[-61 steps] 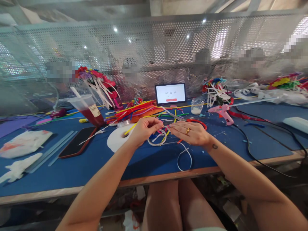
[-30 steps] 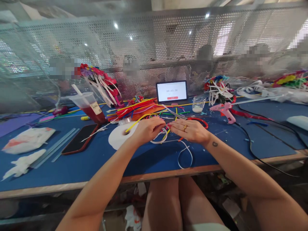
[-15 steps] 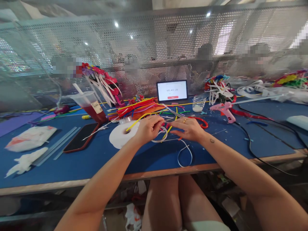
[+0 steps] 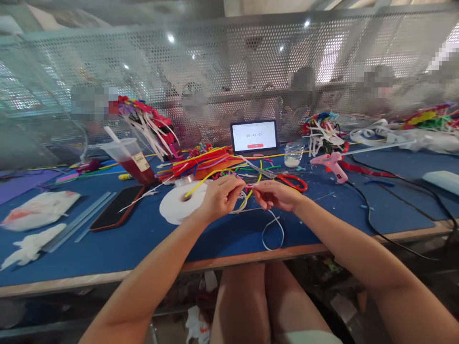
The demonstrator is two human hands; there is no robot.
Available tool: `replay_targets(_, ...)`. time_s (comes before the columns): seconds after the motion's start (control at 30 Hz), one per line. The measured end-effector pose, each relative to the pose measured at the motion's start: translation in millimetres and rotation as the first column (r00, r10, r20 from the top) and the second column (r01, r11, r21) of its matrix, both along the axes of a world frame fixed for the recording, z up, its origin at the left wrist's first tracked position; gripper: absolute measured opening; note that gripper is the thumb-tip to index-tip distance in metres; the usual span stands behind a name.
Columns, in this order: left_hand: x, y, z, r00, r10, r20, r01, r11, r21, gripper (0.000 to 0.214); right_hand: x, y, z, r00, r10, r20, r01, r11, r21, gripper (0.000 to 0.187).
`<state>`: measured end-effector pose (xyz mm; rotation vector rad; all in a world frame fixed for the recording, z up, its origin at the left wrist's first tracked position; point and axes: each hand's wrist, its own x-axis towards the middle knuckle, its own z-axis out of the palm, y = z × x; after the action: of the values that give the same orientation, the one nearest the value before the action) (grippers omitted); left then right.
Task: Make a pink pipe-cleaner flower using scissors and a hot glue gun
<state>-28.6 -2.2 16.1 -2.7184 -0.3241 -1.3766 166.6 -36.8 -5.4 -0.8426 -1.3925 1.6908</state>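
Above the blue table mat, my left hand [image 4: 223,195] is closed in a pinch, fingertips pointing right. Facing it, my right hand [image 4: 277,195] is also pinched, its lower fingers curled. Something thin and small seems to run between the two fingertips, too fine to name. Just below and behind the hands lies a coil of narrow white ribbon [image 4: 244,202], with a loose ribbon loop [image 4: 283,233] towards the table edge. A white roll [image 4: 172,209] with a yellow pipe cleaner [image 4: 201,183] in its hole sits by my left hand. Red-handled scissors [image 4: 303,184] lie behind my right hand.
A drink cup [image 4: 141,167] and a phone [image 4: 116,210] are on the left. A tablet [image 4: 254,138] showing a timer stands at the back beside heaped pipe cleaners [image 4: 193,165]. A pink glue gun [image 4: 335,166] trails its cord on the right, near a plastic cup [image 4: 293,156].
My right hand's fingers have curled in from a flatter, spread pose into a pinch close to my left fingertips. My left hand stays pinched. The whole view has shifted slightly.
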Motion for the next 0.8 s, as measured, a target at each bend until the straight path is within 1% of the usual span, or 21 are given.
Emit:
replay_targets(0.07, 0.0, 0.3, -0.9, 1.000, -0.012, -0.019, 0.011, 1.000, -0.019, 0.009, 0.2, -0.4, -0.4, 0.998, -0.065, 0.005, 0.064, 0.994, 0.090, 0.030)
replay_targets(0.17, 0.3, 0.3, -1.6, 0.997, -0.027, -0.067, 0.025, 0.999, -0.036, 0.010, 0.6, -0.8, 0.0, 0.985, -0.158, 0.066, 0.140, 0.965, 0.221, 0.028)
replay_targets(0.23, 0.6, 0.0, -1.8, 0.994, -0.032, -0.104, 0.028, 0.999, -0.036, 0.010, 0.7, -1.7, 0.7, 0.968, -0.224, 0.112, 0.179, 0.931, 0.318, 0.029)
replay_targets(0.3, 0.8, -0.5, -1.7, 0.991, -0.031, -0.133, 0.026, 0.999, -0.032, 0.011, 0.8, -3.2, 1.8, 0.941, -0.301, 0.153, 0.213, 0.880, 0.425, 0.031)
replay_targets(0.33, 0.9, -0.8, -1.4, 0.989, -0.027, -0.142, 0.023, 0.999, -0.033, 0.011, 0.9, -4.2, 2.5, 0.923, -0.347, 0.168, 0.227, 0.841, 0.490, 0.032)
replay_targets(0.37, 1.0, -1.2, -1.0, 0.988, -0.026, -0.152, 0.021, 0.999, -0.037, 0.012, 1.0, -5.4, 3.3, 0.899, -0.399, 0.179, 0.239, 0.791, 0.563, 0.033)
replay_targets(0.43, 1.1, -2.5, 0.6, 0.984, -0.032, -0.173, 0.024, 0.998, -0.051, 0.013, 0.7, -8.2, 5.0, 0.844, -0.500, 0.195, 0.234, 0.669, 0.705, 0.034)
replay_targets(0.5, 1.0, -4.3, 3.0, 0.980, -0.053, -0.192, 0.039, 0.996, -0.078, 0.013, -0.3, -11.5, 6.3, 0.788, -0.585, 0.192, 0.206, 0.544, 0.813, 0.033)
replay_targets(0.6, 0.6, -7.4, 7.1, 0.975, -0.091, -0.202, 0.058, 0.985, -0.162, 0.013, -2.3, -16.8, 7.3, 0.714, -0.686, 0.143, 0.167, 0.365, 0.916, 0.027)
replay_targets(0.67, 0.1, -9.2, 9.2, 0.975, -0.106, -0.195, 0.057, 0.969, -0.240, 0.013, -3.1, -19.7, 7.3, 0.689, -0.721, 0.077, 0.149, 0.245, 0.958, 0.024)
replay_targets(0.7, -0.2, -9.8, 9.9, 0.976, -0.109, -0.190, 0.053, 0.959, -0.278, 0.013, -3.1, -20.7, 7.3, 0.687, -0.724, 0.053, 0.139, 0.203, 0.969, 0.023)
replay_targets(0.73, -0.6, -10.3, 10.5, 0.977, -0.112, -0.184, 0.050, 0.949, -0.311, 0.012, -2.8, -21.5, 7.4, 0.691, -0.722, 0.035, 0.132, 0.174, 0.976, 0.021)
replay_targets(0.8, -1.0, -10.9, 11.2, 0.977, -0.118, -0.179, 0.046, 0.931, -0.361, 0.012, -1.3, -22.1, 7.6, 0.713, -0.701, 0.017, 0.105, 0.131, 0.986, 0.019)
